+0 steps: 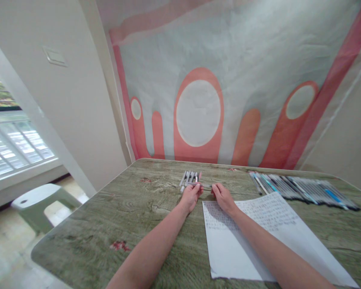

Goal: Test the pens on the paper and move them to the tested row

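Note:
A slim grey pen (205, 186) spans the short gap between my two hands, held level above the table. Its left part is pinched by the closed fingers of my left hand (192, 196). At its right end, the thumb and fingertips of my right hand (224, 197) close on it; whether that end is a cap or a tip is too small to tell. Just beyond my left hand lies a small group of pens and pen parts (183, 178), one with a pink part. Below my right hand and forearm is a white sheet (237, 257) with handwritten lines.
A long row of pens (307, 189), mostly grey with some blue ones, lies at the right of the wood-patterned table (93, 228). A pale green stool (45, 204) stands on the floor at left. Behind the table hangs a printed backdrop (243, 60).

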Available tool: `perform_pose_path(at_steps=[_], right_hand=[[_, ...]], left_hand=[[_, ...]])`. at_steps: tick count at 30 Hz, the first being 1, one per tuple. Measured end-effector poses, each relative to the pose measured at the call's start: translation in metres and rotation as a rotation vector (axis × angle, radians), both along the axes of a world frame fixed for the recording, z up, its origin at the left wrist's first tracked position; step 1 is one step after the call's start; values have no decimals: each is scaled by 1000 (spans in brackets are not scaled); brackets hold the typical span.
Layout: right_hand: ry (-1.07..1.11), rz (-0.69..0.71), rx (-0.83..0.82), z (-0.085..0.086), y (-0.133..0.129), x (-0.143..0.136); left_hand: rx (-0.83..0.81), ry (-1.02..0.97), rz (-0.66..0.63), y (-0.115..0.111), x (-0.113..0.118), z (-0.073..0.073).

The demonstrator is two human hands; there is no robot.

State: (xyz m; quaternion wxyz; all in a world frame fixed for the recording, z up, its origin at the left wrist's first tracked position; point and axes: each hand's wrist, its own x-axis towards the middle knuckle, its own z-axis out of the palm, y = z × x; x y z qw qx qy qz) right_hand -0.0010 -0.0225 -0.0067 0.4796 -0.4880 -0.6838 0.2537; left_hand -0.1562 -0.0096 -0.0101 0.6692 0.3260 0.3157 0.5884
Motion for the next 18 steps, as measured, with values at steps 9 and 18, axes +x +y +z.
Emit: perform_pose_path(at_steps=[9,18], right_hand=[[-10,12,7,-3,2,2],[124,33,-57,-1,1,0]], left_hand=[[25,32,-33,0,0,0],[19,-2,-33,0,1,1]])
